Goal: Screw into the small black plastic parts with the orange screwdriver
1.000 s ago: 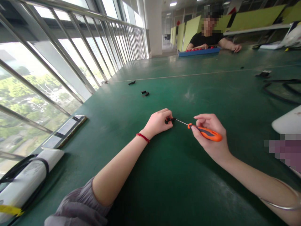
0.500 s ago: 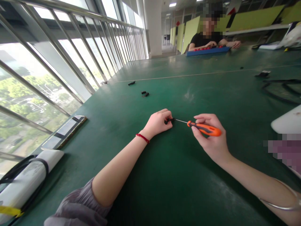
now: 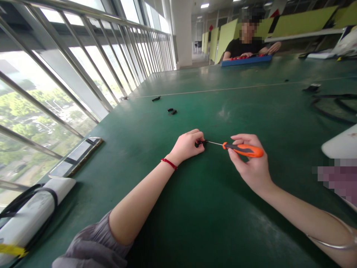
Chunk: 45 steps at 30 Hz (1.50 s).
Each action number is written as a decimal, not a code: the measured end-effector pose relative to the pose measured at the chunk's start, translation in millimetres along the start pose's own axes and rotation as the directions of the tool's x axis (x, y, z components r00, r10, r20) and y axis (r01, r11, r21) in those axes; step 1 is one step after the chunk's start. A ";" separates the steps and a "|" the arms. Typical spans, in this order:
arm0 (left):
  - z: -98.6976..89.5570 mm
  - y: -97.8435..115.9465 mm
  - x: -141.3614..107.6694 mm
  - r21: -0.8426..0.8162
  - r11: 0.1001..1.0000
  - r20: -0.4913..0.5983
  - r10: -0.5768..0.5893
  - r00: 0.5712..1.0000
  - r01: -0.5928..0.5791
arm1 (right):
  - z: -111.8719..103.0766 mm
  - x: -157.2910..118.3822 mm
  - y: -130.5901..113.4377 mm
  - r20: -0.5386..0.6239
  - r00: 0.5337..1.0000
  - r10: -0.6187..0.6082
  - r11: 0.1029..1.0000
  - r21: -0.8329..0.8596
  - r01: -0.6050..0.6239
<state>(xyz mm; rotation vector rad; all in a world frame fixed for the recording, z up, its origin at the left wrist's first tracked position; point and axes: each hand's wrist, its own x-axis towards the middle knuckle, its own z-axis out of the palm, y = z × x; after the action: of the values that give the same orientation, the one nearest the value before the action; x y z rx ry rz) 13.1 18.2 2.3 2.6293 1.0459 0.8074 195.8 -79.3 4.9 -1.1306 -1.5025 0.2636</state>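
Near the middle of the green table (image 3: 173, 208), my left hand (image 3: 189, 146) pinches a small black part (image 3: 199, 143), mostly covered by the fingers. My right hand (image 3: 251, 160) is closed around the handle of an orange and black screwdriver (image 3: 245, 150). Its thin metal shaft points left, and the tip meets the right end of the black part. Both hands are low over the tabletop, a shaft's length apart.
Small black pieces (image 3: 172, 111) and another black piece (image 3: 156, 98) lie farther back. At the left edge are a phone-like object (image 3: 76, 156) and a white device with black cable (image 3: 33, 212). Across the table a person sits behind a blue tray (image 3: 247, 61); black cables (image 3: 334, 106) lie right.
The screwdriver handle has turned about its axis and tilted slightly up in my right hand, whose fingers shifted a little. My left hand has stayed still. The person's hands across the table moved.
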 end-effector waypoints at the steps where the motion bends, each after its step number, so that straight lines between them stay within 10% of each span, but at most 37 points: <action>1: -0.1 0.1 0.1 -0.001 1.000 0.001 -0.001 1.000 0.001 | 0.3 0.0 0.7 0.005 1.000 0.002 1.000 0.015 -0.002; 8: 0.0 0.0 0.0 -0.008 1.000 -0.001 -0.003 1.000 0.003 | -2.1 -2.1 -3.7 0.156 0.987 0.043 0.999 0.016 -0.046; 15: -0.4 0.3 0.1 -0.005 1.000 0.001 -0.001 1.000 0.001 | 1.0 0.8 -2.6 0.005 1.000 -0.020 0.999 0.034 0.019; 23: 0.3 0.0 0.4 -0.015 1.000 0.001 0.001 1.000 -0.001 | -1.4 -2.0 -3.6 0.140 0.987 0.078 0.997 -0.020 -0.076; 45: -1.4 1.6 0.2 -0.002 1.000 0.016 -0.012 1.000 0.012 | -0.7 -0.9 -4.8 0.025 1.000 0.005 1.000 0.008 -0.005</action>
<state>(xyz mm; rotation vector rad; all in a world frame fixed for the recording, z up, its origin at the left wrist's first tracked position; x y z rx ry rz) 13.3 17.2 4.2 2.6203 1.0551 0.7829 193.9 -82.7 7.9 -1.1284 -1.5192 0.2884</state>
